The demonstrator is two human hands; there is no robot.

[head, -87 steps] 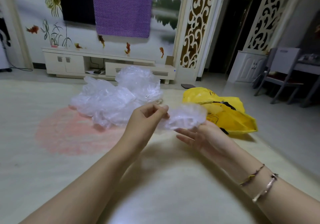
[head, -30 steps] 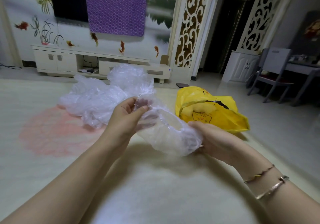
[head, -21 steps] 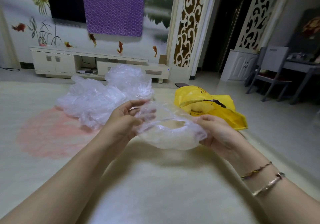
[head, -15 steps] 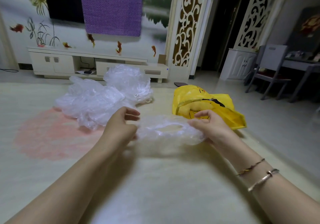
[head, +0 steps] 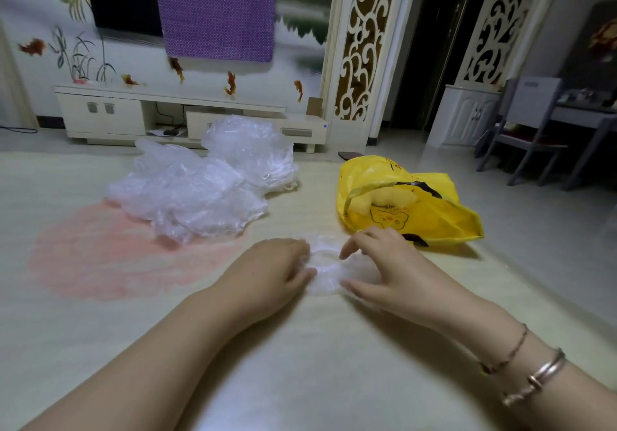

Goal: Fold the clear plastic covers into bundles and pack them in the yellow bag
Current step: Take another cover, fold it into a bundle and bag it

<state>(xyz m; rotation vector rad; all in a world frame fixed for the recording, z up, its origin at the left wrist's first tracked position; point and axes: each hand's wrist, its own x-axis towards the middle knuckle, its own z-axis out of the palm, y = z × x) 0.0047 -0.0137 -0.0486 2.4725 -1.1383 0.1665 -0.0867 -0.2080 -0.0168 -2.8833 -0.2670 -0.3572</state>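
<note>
One clear plastic cover [head: 325, 265] lies low on the cream surface between my hands, its elastic rim bunched. My left hand [head: 273, 273] grips its left edge with curled fingers. My right hand [head: 384, 270] holds the right side between thumb and forefinger, with the other fingers spread over it. A loose pile of clear plastic covers [head: 187, 197] sits behind and to the left. The yellow bag [head: 430, 220] lies just behind my right hand, its mouth open toward the left, with pale contents showing inside.
The cream surface [head: 300, 364] carries a faded pink round patch [head: 110, 260] at the left. Beyond its far edge stand a white TV cabinet [head: 110, 113], a carved screen [head: 360, 46] and a grey chair [head: 531, 123] at the right.
Both hands have brought the cover down from chest height onto the surface and drawn closer together. The cover went from a stretched open ring to a small flattened bunch.
</note>
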